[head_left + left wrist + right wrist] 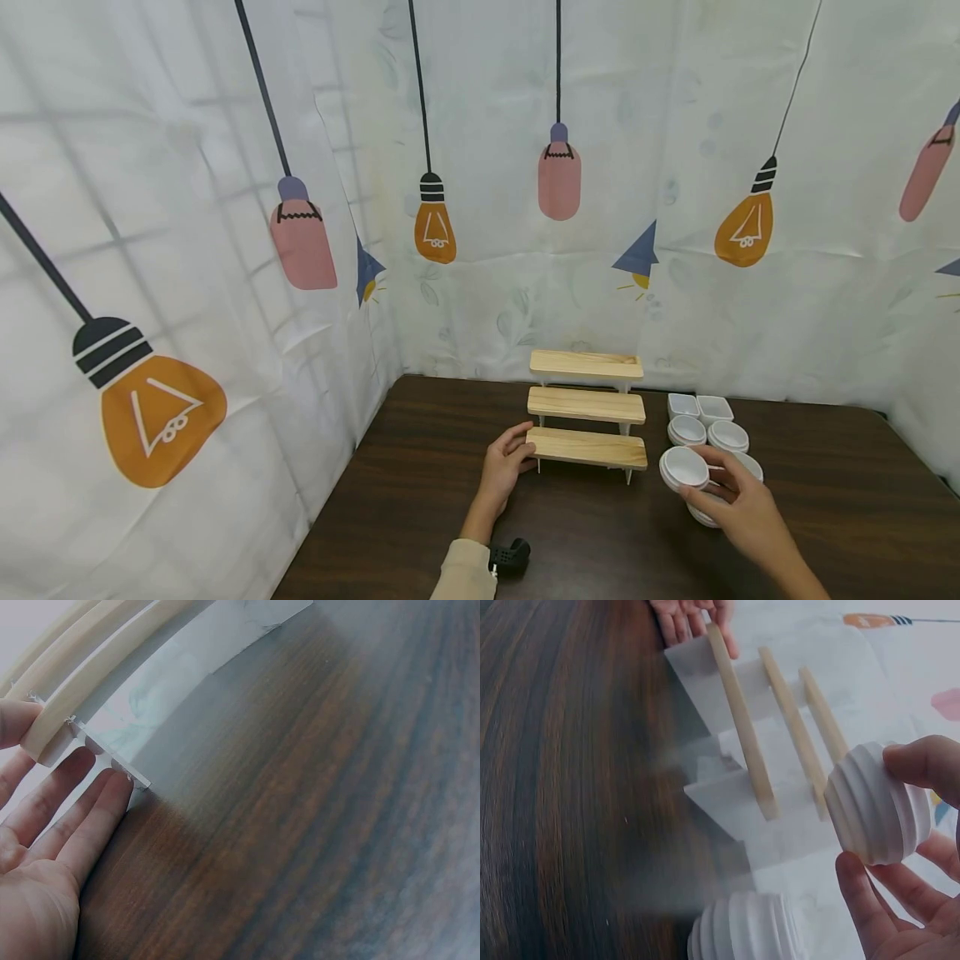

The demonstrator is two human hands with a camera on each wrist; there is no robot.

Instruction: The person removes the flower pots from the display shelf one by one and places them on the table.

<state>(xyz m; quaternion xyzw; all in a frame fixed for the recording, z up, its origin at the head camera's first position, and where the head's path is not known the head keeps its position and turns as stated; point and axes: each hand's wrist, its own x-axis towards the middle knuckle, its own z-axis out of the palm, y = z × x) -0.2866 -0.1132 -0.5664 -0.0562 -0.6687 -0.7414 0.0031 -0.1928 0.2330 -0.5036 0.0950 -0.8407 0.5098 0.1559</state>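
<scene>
A three-tier stand (587,447) with pale wooden planks and thin clear-white legs stands on the dark table. At the left end of its lowest plank is my left hand (499,477). The left wrist view shows the thumb (18,722) against the plank's end and the other fingers below, near the leg. My right hand (750,512) holds a round white ribbed bowl (684,467) between thumb and fingers, raised right of the stand. In the right wrist view the bowl (874,806) is tilted sideways; another ribbed bowl (742,930) sits below it.
Right of the stand are more round white bowls (728,435), partly behind my right hand. Two squarish white dishes (715,408) stand behind them. A white curtain (480,317) printed with lamps borders the brown table (427,450) at the back and left.
</scene>
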